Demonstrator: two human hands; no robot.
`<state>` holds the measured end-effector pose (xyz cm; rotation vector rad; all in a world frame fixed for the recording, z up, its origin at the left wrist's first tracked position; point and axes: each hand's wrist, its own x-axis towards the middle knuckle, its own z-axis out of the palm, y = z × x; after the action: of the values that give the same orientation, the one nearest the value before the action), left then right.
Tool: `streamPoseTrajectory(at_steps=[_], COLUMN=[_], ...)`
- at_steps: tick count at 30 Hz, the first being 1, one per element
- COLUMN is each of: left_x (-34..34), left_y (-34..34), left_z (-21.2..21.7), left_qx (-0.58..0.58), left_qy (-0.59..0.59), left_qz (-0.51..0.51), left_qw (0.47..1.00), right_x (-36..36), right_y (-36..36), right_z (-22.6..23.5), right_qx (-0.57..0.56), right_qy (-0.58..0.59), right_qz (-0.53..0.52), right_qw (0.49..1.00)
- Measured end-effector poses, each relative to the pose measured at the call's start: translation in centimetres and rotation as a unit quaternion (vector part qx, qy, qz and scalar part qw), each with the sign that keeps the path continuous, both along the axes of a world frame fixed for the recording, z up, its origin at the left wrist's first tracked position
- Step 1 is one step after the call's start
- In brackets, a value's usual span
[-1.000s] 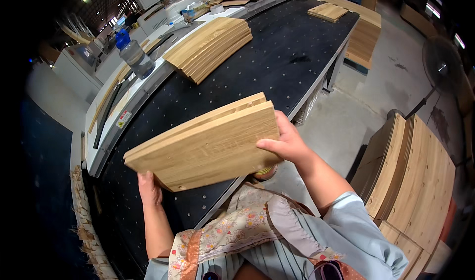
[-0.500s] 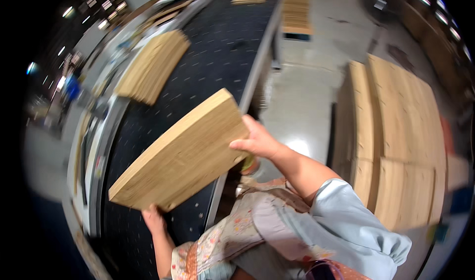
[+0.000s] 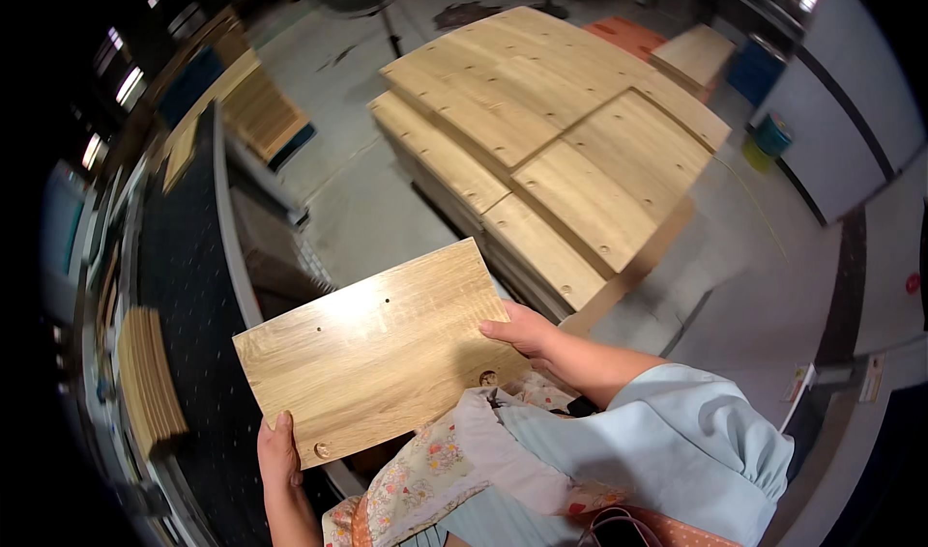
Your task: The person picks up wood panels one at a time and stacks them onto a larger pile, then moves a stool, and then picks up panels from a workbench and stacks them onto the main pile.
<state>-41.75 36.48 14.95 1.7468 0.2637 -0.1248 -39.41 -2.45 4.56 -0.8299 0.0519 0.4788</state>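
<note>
Between my two hands I hold a rectangular wood-grain panel [image 3: 387, 354], tilted in front of my apron. Two small dark holes show near its far edge and two larger round recesses near its close edge. My left hand [image 3: 278, 450] grips the lower left corner, thumb on the face. At the right end, my right hand [image 3: 525, 332] is closed on the edge with its thumb on top; its other fingers are partly hidden beneath. Beyond the panel stands a large stack of similar wooden panels [image 3: 483, 98], with round recesses in their top faces.
On the left runs a black-topped work table [image 3: 188, 286] with a metal edge. A row of wooden boards [image 3: 150, 378] lies on it. Another board pile [image 3: 256, 107] stands past its far end. To the right are a light cabinet [image 3: 841, 112] and a roll of tape [image 3: 771, 136].
My view has swung right, from the table toward the large panel stack. The held panel has turned so its broad face with small holes shows. Both hands keep their hold.
</note>
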Motion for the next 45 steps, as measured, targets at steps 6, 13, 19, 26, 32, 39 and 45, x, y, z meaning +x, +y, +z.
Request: streamPoseTrajectory(at_steps=[6, 13, 19, 26, 32, 39, 45], left_x=[8.8, 20.3, 19.1, 15.1, 16.6, 15.7, 15.0], left_y=[-13.4, -38.5, -54.9, -61.2, -58.9, -58.7, -58.9], left_z=[-1.8, -6.5, -16.7, -21.1, -21.6, -21.4, -21.7], left_qx=[0.034, -0.241, 0.026, 0.43, 0.467, 0.466, 0.448], left_qy=[0.046, 0.09, 0.229, 0.049, 0.061, 0.135, 0.163], left_qz=[-0.157, -0.151, -0.193, -0.489, -0.473, -0.421, -0.401], left_qw=[0.986, 0.954, 0.954, 0.757, 0.744, 0.766, 0.782], right_x=[-4.8, -6.4, -5.4, -0.1, 5.3, 9.9, 12.3], right_y=[-12.0, -31.2, -49.0, -59.3, -62.5, -63.7, -63.3], right_z=[-1.1, -4.7, -11.0, -15.8, -17.9, -19.4, -17.8], right_qx=[0.093, 0.063, 0.039, 0.029, 0.01, -0.086, -0.108], right_qy=[0.027, 0.099, 0.058, 0.08, 0.145, 0.206, 0.244], right_qz=[-0.158, -0.413, -0.545, -0.624, -0.606, -0.598, -0.601], right_qw=[0.983, 0.903, 0.835, 0.777, 0.782, 0.769, 0.753])
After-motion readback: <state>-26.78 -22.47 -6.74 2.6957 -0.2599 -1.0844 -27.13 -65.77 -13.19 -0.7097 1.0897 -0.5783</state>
